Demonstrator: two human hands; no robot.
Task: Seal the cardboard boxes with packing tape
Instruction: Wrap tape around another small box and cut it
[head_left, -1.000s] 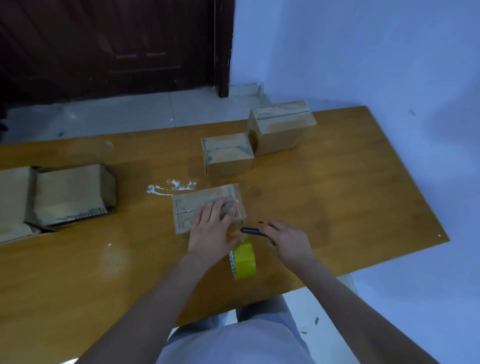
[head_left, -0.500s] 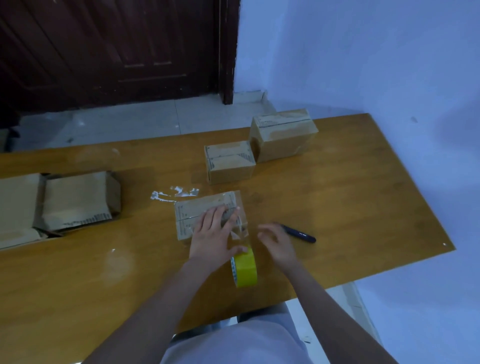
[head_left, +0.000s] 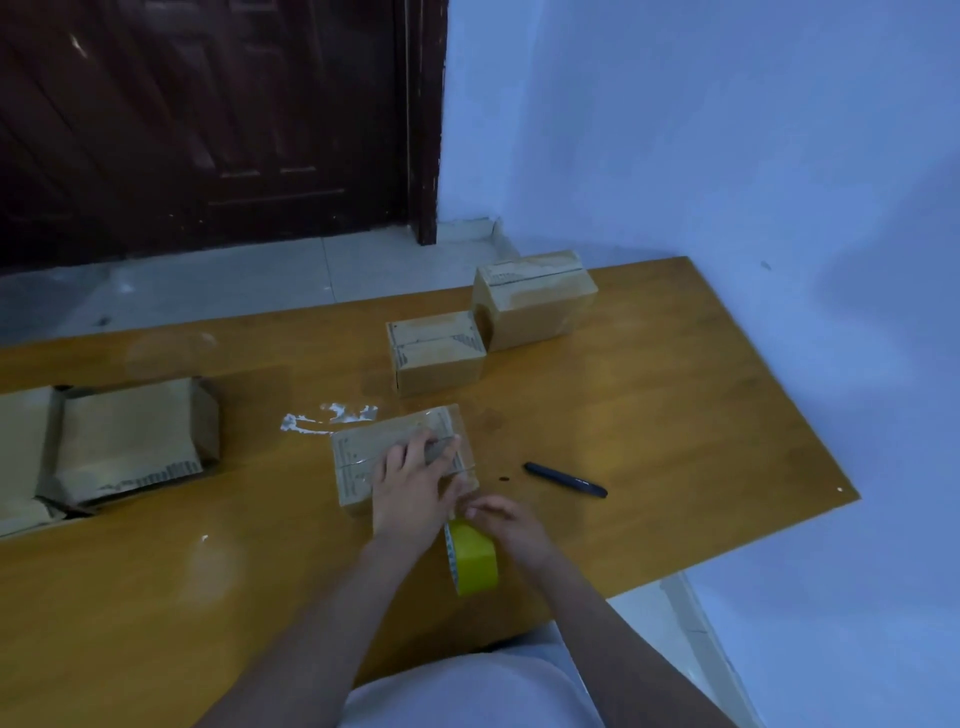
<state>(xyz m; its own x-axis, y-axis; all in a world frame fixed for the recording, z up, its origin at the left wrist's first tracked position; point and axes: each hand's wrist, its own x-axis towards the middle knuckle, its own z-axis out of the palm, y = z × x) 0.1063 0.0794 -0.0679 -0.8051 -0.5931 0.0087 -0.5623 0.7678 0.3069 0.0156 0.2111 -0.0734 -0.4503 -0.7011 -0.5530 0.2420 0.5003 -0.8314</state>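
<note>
A small cardboard box lies near the front middle of the wooden table, with clear tape across its top. My left hand rests flat on the box, fingers straight over the tape. A yellow roll of packing tape stands on edge just in front of the box's right end. My right hand touches the top of the roll with curled fingertips, next to my left thumb. Whether it pinches the tape strip is unclear.
A black cutter or pen lies on the table right of the box. Two closed boxes stand behind. Flattened open cartons lie at the left. White residue marks the tabletop. A wall stands right.
My right hand put the black tool down on the table to the right, then came back left to the tape roll. My left hand stayed on the box.
</note>
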